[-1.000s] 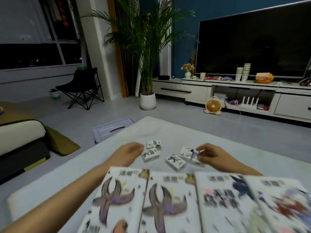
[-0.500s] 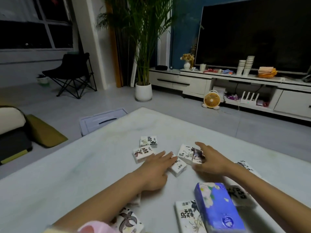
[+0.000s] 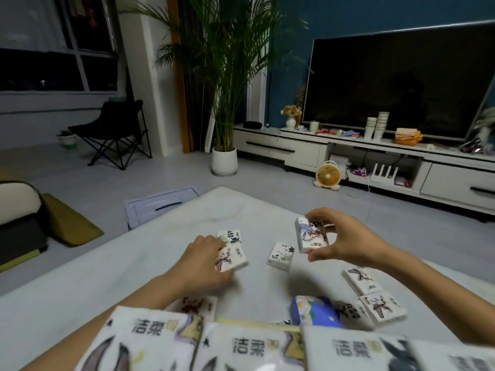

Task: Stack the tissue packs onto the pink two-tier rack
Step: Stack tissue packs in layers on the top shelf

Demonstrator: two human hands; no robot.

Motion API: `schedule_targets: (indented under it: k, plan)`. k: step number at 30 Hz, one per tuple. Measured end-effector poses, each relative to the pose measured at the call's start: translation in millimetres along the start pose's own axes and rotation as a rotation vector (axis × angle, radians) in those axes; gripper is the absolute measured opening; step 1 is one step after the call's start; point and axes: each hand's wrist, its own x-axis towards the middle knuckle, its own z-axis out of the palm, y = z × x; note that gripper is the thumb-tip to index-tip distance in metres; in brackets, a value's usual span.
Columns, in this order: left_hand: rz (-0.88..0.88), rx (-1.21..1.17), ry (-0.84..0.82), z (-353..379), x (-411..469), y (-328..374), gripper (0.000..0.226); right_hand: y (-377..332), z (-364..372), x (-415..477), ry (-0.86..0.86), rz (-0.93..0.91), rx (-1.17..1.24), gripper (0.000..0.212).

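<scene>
There are eight small white tissue packs (image 3: pixel 280 256), one blue pack (image 3: pixel 313 313) and four large packs (image 3: pixel 249 349).

Our tabletop (image 3: pixel 80 290) is pale grey-white with faint marbling. The raised pack (image 3: pixel 312 235) in our right grip (image 3: pixel 348 239) is white, with a blue-violet and rust-brown drawing and black characters. The left pack (image 3: pixel 233 257), held in our left grip (image 3: pixel 203 259), is white with a purple-black ink motif. The middle pack (image 3: pixel 280 256) is white with black brush sprigs. Toward the near edge, the blue pack (image 3: pixel 313 313) is deep blue with a white flower. Along that edge the large packs (image 3: pixel 241 349) are white with black characters, grey-purple tail shapes and small gold patches. Beyond the tabletop we see a teal wall (image 3: pixel 361 12) and a black television screen (image 3: pixel 401 84).
</scene>
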Motion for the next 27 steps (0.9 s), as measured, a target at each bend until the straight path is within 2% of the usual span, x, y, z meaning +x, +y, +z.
schedule_targets:
  k: [4,8,10,15,20,24,27]
  plan:
    - [-0.158,-0.285,0.281,-96.0,-53.1,-3.2,0.025,-46.0,-47.5,-33.1,0.090,-0.066,0.007,0.073]
    - [-0.257,-0.384,0.523,-190.3,-138.5,28.7,0.059,-99.2,-96.6,-86.2,0.233,-0.145,0.109,0.075]
    - [-0.276,-0.337,0.588,-219.3,-187.5,59.9,0.058,-131.2,-111.5,-119.0,0.230,-0.259,0.138,0.066]
    - [-0.280,-0.233,0.455,-227.2,-285.9,142.1,0.066,-195.1,-87.1,-199.3,0.172,-0.484,-0.086,0.062]
    - [-0.358,-0.100,0.455,-200.8,-315.8,160.9,0.061,-221.1,-49.6,-249.8,0.185,-0.616,-0.253,0.055]
    - [-0.372,0.076,0.436,-178.8,-315.8,167.6,0.054,-237.1,-26.9,-261.1,0.241,-0.625,-0.406,0.051]
    - [-0.378,0.122,0.415,-167.7,-311.2,170.7,0.057,-238.6,-14.9,-262.0,0.166,-0.531,-0.428,0.048]
